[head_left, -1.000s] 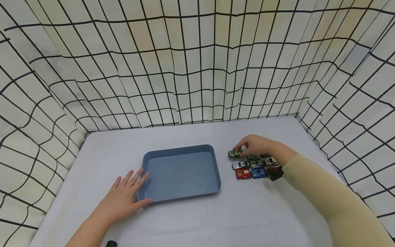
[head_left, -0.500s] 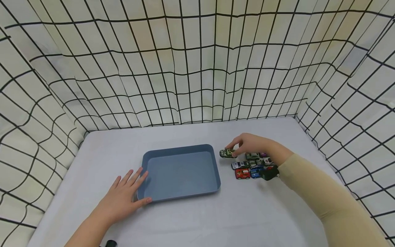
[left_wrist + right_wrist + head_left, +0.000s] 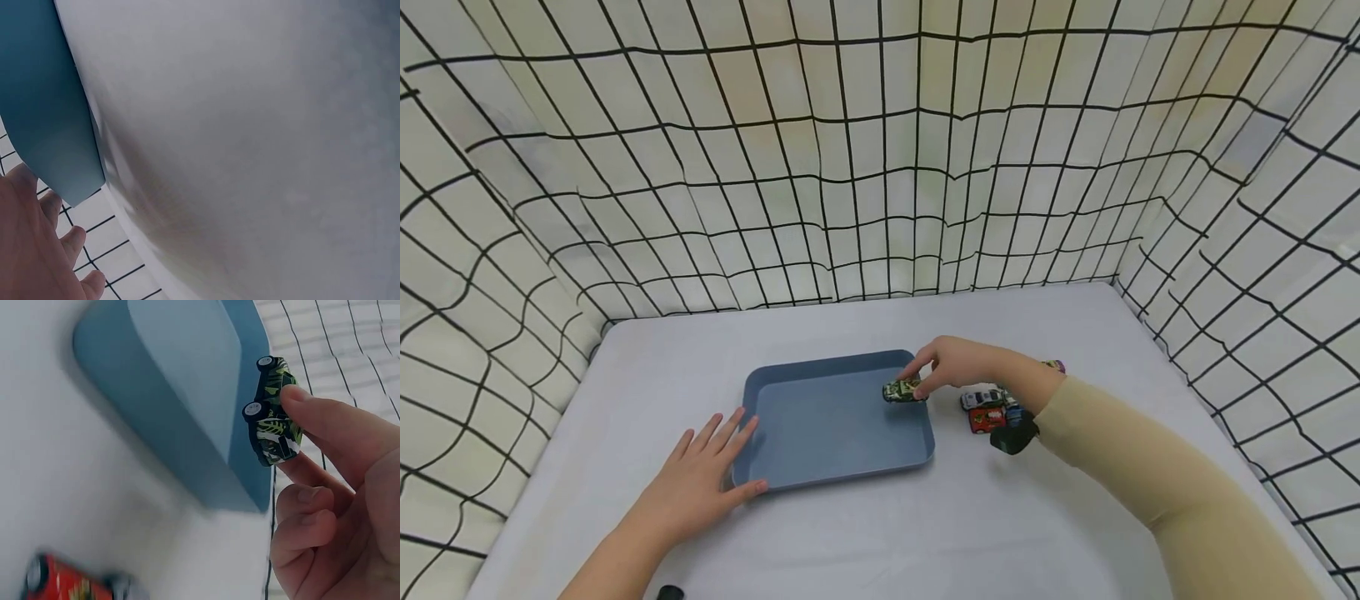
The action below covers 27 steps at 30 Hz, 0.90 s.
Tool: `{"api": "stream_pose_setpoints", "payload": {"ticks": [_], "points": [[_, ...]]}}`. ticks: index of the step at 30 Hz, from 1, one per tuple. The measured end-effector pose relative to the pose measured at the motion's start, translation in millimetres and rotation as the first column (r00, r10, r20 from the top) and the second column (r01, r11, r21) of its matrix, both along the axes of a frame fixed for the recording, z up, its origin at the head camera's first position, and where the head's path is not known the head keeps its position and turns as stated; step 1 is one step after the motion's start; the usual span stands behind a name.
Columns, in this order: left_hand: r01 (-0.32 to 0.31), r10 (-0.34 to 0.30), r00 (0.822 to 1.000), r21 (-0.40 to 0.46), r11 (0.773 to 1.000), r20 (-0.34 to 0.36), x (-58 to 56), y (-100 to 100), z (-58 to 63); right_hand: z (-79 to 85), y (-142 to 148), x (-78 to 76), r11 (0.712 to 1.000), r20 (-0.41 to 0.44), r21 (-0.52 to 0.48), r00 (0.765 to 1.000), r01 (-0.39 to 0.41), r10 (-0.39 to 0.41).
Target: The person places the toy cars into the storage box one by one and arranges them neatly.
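Between thumb and fingers, my right hand [image 3: 958, 364] pinches a green camouflage toy car [image 3: 901, 390]. In the head view the car is over the right part of the blue tray [image 3: 835, 429]. The right wrist view shows the toy car [image 3: 272, 412] side-on, its wheels towards the tray [image 3: 144, 412]. My left hand [image 3: 703, 479] lies spread at the tray's left edge, fingertips at the rim. In the left wrist view only part of the left hand [image 3: 37, 244] shows beside the tray wall [image 3: 50, 94].
Right of the tray stand several toy cars, among them a silver car [image 3: 981, 400] and a red car [image 3: 987, 419], partly hidden by the right forearm. A black object [image 3: 671, 592] lies at the lower edge. White walls with black grid lines [image 3: 880, 167] surround the table.
My right hand has lifted the camouflage car from beside the other cars and carried it left over the tray. The left hand has stayed in place.
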<state>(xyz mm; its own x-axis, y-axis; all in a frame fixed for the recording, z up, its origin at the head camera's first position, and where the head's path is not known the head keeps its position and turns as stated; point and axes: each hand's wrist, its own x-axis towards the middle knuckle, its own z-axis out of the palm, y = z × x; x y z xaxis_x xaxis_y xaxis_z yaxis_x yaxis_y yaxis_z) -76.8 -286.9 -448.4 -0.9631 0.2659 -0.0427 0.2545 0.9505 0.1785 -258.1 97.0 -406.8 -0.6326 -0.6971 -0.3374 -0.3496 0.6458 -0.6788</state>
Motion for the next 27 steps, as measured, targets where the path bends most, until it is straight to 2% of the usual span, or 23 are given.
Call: {"api": "stream_pose_setpoints", "payload": {"ticks": [13,21,27], "points": [[-0.012,0.012,1.000,-0.008,1.000,0.023,-1.5,-0.2,1.7,-8.2,-78.3,18.1,0.988,-0.090,0.009,0.984,-0.154,0.154],[-0.008,0.008,1.000,-0.015,1.000,0.020,-6.0,0.4,-1.6,-15.3,-112.8,34.1,0.987,-0.047,-0.053,0.988,-0.152,0.150],[-0.008,0.008,1.000,-0.023,1.000,0.018,-7.4,-0.7,-2.1,-22.0,-132.8,43.2,0.988,-0.068,-0.033,0.987,-0.151,0.148]]}}
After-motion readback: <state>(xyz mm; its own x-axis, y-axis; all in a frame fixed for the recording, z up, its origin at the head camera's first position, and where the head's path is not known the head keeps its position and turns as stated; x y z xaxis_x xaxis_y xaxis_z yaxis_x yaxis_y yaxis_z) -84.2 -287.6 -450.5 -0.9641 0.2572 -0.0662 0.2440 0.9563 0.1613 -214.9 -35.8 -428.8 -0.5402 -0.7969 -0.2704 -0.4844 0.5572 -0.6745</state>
